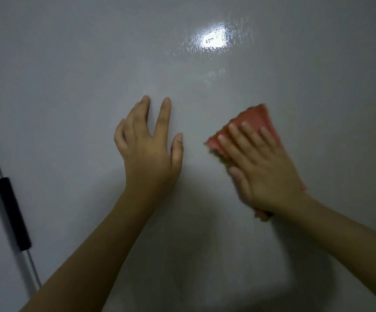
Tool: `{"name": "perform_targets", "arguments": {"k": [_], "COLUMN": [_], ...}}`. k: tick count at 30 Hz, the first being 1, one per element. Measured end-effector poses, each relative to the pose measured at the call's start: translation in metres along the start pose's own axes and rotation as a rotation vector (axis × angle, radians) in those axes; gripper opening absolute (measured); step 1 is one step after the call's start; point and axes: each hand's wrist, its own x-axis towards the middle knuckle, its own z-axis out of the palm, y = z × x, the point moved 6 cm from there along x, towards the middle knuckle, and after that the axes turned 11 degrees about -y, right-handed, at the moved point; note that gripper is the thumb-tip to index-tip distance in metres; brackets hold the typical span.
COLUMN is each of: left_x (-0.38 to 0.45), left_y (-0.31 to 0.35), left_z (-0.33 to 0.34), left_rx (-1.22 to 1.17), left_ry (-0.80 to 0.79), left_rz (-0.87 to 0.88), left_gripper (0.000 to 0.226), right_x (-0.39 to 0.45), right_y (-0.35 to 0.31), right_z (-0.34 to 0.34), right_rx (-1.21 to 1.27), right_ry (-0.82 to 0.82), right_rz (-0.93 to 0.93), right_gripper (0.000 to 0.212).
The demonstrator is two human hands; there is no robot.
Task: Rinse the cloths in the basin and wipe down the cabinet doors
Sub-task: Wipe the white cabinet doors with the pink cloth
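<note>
The right hand (pixel 266 167) presses a folded pink cloth (pixel 253 119) flat against the cabinet door (pixel 74 70), right of its middle, fingers straight for even wiping; the left hand (pixel 151 152), released and spread, braces beside it, likely steadying the door

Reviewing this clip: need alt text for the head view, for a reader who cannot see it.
A person's right hand presses a pink cloth flat against a glossy white cabinet door, while the left hand rests open on the door beside it. A light glare shows on the door above the hands, and a black handle sits at the door's left edge.
</note>
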Motion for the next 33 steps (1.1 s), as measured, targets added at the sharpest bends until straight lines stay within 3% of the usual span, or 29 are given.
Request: {"name": "perform_targets", "arguments": {"k": [3,5,6,7,10,12,15,17,18,20,22,24,26,30,31,33], "left_x": [-0.001,-0.001,-0.001,0.0,-0.001,-0.002,-0.003,-0.002,-0.001,0.0,-0.002,-0.006,-0.01,-0.011,-0.01,-0.006], "left_y": [0.004,0.008,0.01,0.011,0.013,0.014,0.016,0.019,0.021,0.029,0.045,0.066,0.09,0.134,0.143,0.16], "left_z": [0.004,0.005,0.006,0.007,0.011,0.011,0.011,0.01,0.009,0.008,0.009,0.013,0.018,0.028,0.031,0.036], "left_rx": [0.012,0.011,0.01,0.011,0.006,0.008,0.029,-0.008,-0.046,-0.102,-0.105,-0.096,-0.096,-0.112,-0.112,-0.107], "left_ry": [-0.031,-0.039,-0.038,-0.036,-0.038,-0.031,-0.038,-0.05,-0.052,-0.04,-0.033,-0.025,-0.021,-0.033,-0.032,-0.029], "left_rz": [-0.019,-0.041,-0.052,-0.06,-0.07,-0.069,-0.076,-0.103,-0.117,-0.128,-0.094,-0.054,-0.016,0.021,0.017,0.007], "left_gripper": [0.062,0.066,0.068,0.07,0.074,0.076,0.079,0.079,0.078,0.074,0.071,0.068,0.065,0.064,0.064,0.064], "right_x": [0.013,0.016,0.016,0.015,0.001,-0.002,0.013,0.019,0.019,0.014,-0.007,-0.027,-0.035,-0.042,-0.045,-0.051], "right_y": [0.047,0.041,0.028,0.011,-0.01,0.025,0.091,0.098,0.087,0.05,0.025,0.047,0.101,0.166,0.157,0.128], "right_z": [-0.015,-0.02,-0.018,-0.013,0.001,-0.005,-0.025,-0.03,-0.029,-0.02,-0.004,-0.001,-0.004,-0.019,-0.018,-0.009], "right_rx": [0.08,0.184,0.196,0.181,0.015,-0.038,0.077,0.16,0.172,0.139,0.04,-0.049,-0.043,0.151,0.16,0.153], "right_ry": [0.076,0.169,0.176,0.158,0.013,0.017,0.107,0.196,0.217,0.174,0.049,0.008,0.025,0.164,0.186,0.148], "right_rz": [0.341,0.614,0.651,0.582,0.058,-0.046,0.324,0.607,0.659,0.51,0.179,-0.044,0.041,0.608,0.66,0.516], "right_gripper": [0.055,0.055,0.055,0.055,0.054,0.054,0.055,0.055,0.055,0.055,0.054,0.052,0.051,0.053,0.054,0.055]}}
